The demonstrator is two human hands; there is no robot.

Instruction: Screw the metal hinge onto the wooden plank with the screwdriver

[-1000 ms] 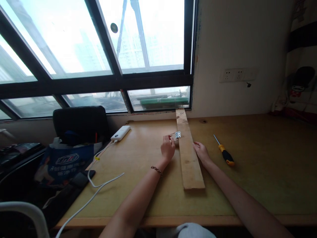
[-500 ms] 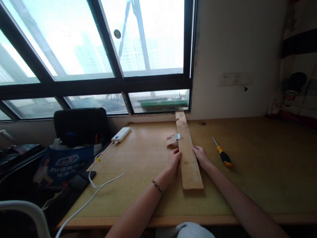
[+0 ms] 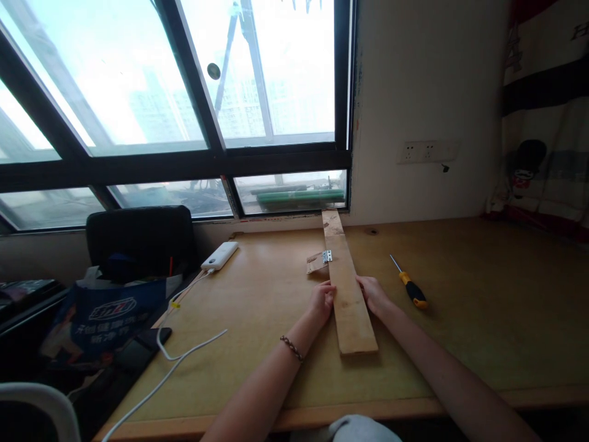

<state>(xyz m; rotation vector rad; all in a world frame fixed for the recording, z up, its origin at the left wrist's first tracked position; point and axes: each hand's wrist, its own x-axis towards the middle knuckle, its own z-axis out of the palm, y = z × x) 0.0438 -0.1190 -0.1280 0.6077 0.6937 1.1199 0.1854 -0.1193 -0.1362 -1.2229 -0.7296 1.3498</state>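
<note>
A long wooden board (image 3: 353, 313) lies lengthwise in front of me, its far end close to the wall under the window. My left hand (image 3: 323, 298) grips its left edge with curled fingers, and my right hand (image 3: 372, 294) holds the right edge at about the same height. A metal hinge (image 3: 327, 256) sits on the board's left edge, just beyond my left hand. It joins a short wooden piece (image 3: 315, 264) that sticks out to the left. To the right of my right hand lies a yellow and black screwdriver (image 3: 413, 293), its tip pointing away from me.
All this is on a wooden table (image 3: 257, 344). A white power bank (image 3: 219, 256) with a white cable (image 3: 177, 362) lies at the left edge. Beyond that edge are a black chair (image 3: 138, 236) and a blue bag (image 3: 113, 313). Wall sockets (image 3: 429, 151) are at the back right.
The view has shifted slightly, so most things appear a little further left. Both hands keep their hold on the board, which looks nearly unmoved on the table.
</note>
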